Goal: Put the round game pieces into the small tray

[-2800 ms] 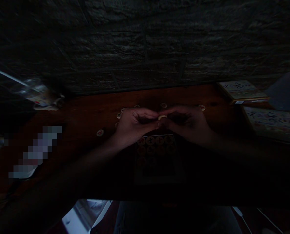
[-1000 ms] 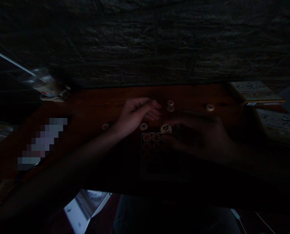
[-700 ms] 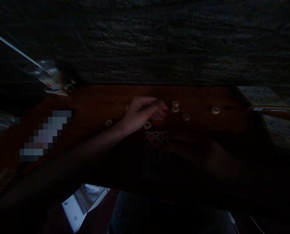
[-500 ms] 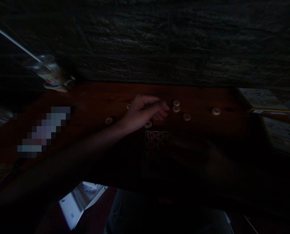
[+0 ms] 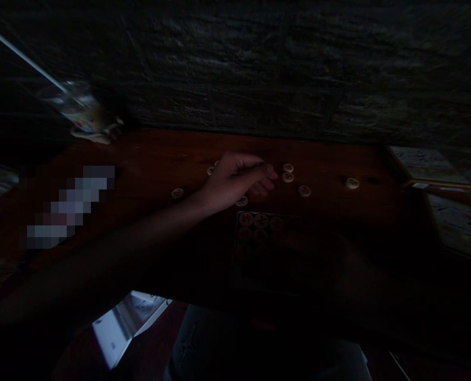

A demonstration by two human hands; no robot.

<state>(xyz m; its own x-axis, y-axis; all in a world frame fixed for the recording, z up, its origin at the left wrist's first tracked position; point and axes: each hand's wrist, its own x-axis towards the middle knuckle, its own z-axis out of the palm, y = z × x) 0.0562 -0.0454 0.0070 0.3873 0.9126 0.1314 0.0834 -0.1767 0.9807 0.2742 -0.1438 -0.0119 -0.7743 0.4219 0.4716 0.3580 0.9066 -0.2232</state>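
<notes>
My left hand (image 5: pixel 243 177) hovers or rests over the middle of the wooden table, fingers curled and thumb drawn in; what it holds, if anything, is hidden. Close to its fingertips lie two touching Chinese chess pieces (image 5: pixel 288 177), and another piece (image 5: pixel 241 201) sits just below the palm. Below that, a box (image 5: pixel 234 275) contains several round chess pieces set in rows, red and black characters facing up. Deep in shadow, my right hand (image 5: pixel 334 251) is over the right part of this box. Its fingers are too dark to make out.
Loose pieces lie at left (image 5: pixel 177 193) and right (image 5: pixel 352 183). Two patterned box parts (image 5: pixel 429 164) stand at the right edge. A plastic cup with a straw (image 5: pixel 82 114) is at the back left, by the dark brick wall (image 5: pixel 239 69). A white box (image 5: pixel 116 330) shows below the table edge.
The right hand has drawn back slightly to the right, so the third piece in the box's top row shows more clearly. The left hand stays almost still. The view shifts slightly.
</notes>
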